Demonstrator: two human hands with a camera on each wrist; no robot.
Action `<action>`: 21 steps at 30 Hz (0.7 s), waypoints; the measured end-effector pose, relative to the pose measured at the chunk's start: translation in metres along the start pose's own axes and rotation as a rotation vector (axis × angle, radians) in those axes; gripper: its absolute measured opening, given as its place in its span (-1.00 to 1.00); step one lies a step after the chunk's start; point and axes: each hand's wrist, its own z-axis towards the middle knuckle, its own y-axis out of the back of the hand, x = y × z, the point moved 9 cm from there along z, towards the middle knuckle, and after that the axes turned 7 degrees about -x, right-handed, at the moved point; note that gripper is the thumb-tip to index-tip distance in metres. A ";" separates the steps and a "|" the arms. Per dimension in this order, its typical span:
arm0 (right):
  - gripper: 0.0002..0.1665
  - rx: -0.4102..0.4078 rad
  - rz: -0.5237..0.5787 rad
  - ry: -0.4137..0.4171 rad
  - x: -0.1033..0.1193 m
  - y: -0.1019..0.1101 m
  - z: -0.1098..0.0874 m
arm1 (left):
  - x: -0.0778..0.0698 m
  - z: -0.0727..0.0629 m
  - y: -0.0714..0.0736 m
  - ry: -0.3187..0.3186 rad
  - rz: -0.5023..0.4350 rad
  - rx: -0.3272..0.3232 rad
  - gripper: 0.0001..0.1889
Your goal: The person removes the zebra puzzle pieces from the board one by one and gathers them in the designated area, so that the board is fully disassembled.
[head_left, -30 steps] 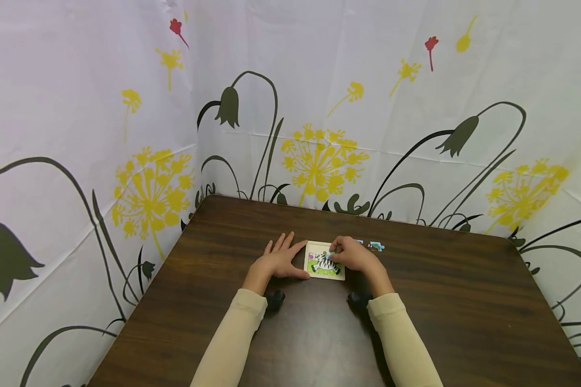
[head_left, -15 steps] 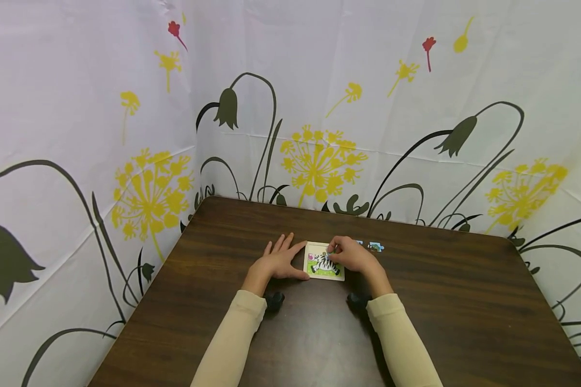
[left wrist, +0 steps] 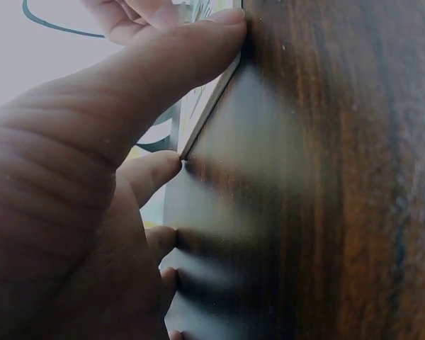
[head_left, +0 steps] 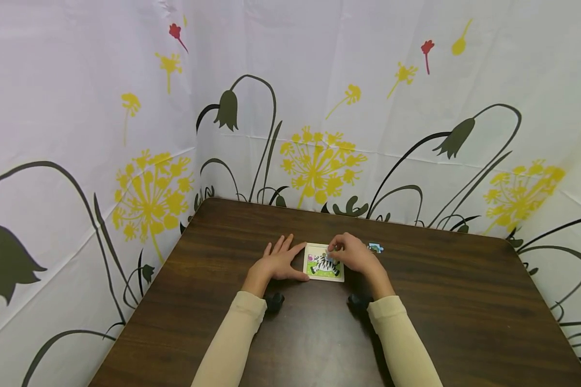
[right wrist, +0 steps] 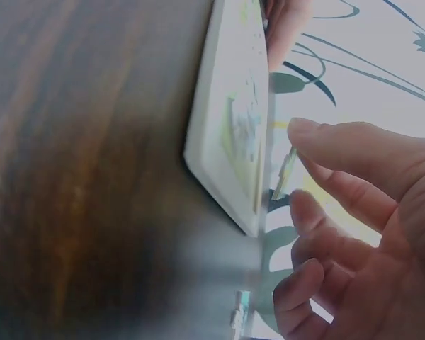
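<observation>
A small wooden puzzle tray with a zebra picture lies flat on the table. My left hand is at its left side, fingers spread; the thumb and index finger touch the tray's edge near two corners. Over the tray's upper right part, my right hand pinches a puzzle piece between thumb and fingers. In the right wrist view that piece is seen edge-on, apart from the tray surface. The fingers hide part of the tray's right side in the head view.
A loose blue puzzle piece lies on the brown table, right of the tray and beyond my right hand. A white curtain with printed flowers hangs along the table's far and left sides.
My right hand has shifted slightly over the tray, still pinching the puzzle piece. A bit of blue piece seen behind this hand before no longer shows. The left hand keeps its place.
</observation>
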 end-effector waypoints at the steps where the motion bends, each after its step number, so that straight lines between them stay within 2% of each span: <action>1: -0.94 -0.020 -0.007 0.015 0.002 0.003 0.000 | 0.000 0.000 0.000 0.000 0.002 0.000 0.12; 5: -0.93 -0.070 -0.010 0.045 0.004 0.012 -0.002 | -0.003 -0.001 0.002 -0.003 0.004 -0.006 0.12; 12: -0.93 -0.052 0.019 -0.004 -0.005 0.018 -0.007 | -0.004 -0.002 0.003 -0.006 0.005 -0.012 0.11; 21: -0.53 -0.103 0.060 -0.058 -0.018 0.039 -0.019 | 0.004 0.006 -0.003 -0.005 0.009 -0.011 0.13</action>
